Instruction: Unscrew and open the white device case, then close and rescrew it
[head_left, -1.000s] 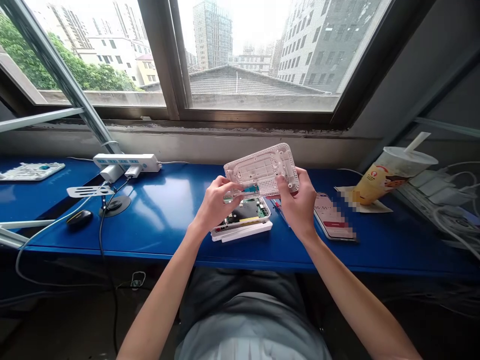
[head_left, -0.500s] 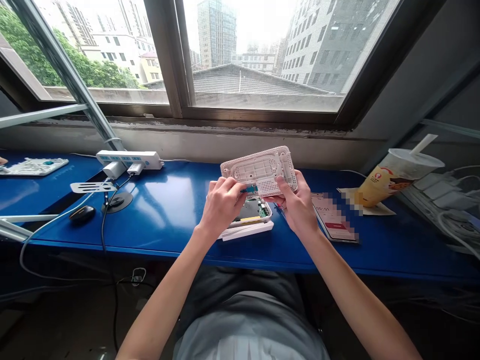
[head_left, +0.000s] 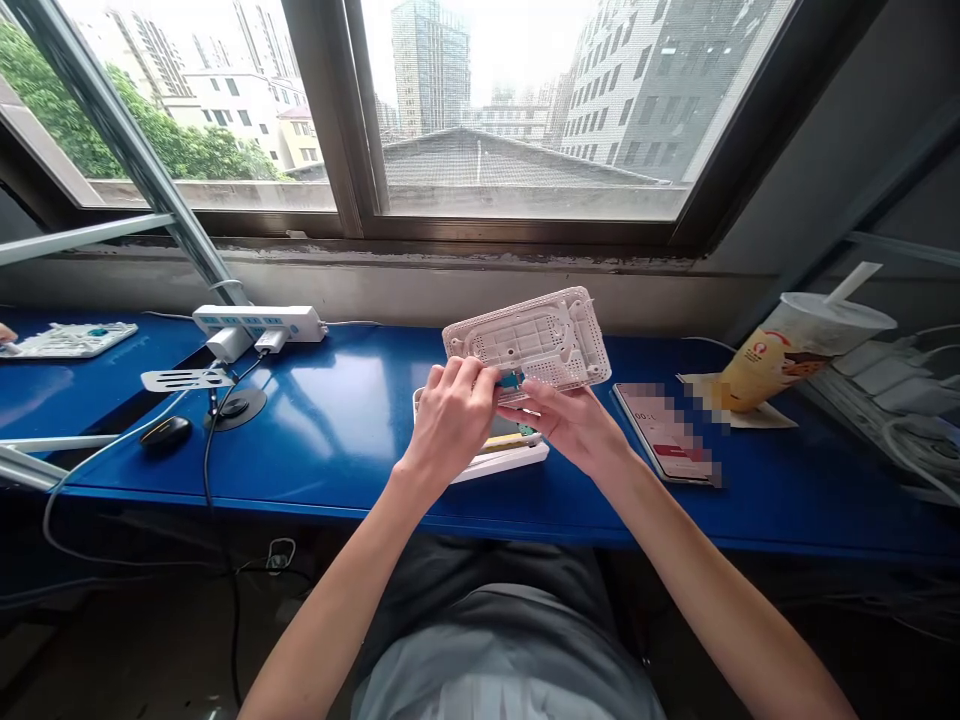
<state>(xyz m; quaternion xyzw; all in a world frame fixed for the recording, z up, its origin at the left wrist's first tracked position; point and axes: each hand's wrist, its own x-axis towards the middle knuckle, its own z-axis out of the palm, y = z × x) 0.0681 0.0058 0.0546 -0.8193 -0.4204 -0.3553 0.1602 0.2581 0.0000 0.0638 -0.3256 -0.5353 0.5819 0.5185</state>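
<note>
White vented cover point(head_left: 536, 340) was held tilted above the open base point(head_left: 499, 455) on the blue desk point(head_left: 330, 430); looked light, stiff, brittle at the clips, so best gripped by its edges. Left hand point(head_left: 454, 420) fingers pinched a small teal part point(head_left: 511, 380) at its lower edge, right hand point(head_left: 570, 420) fingers curled under it.

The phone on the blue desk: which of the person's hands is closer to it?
Right. The right hand sits just left of the phone, under the white cover. The left hand is farther left, beyond the right one.
</note>
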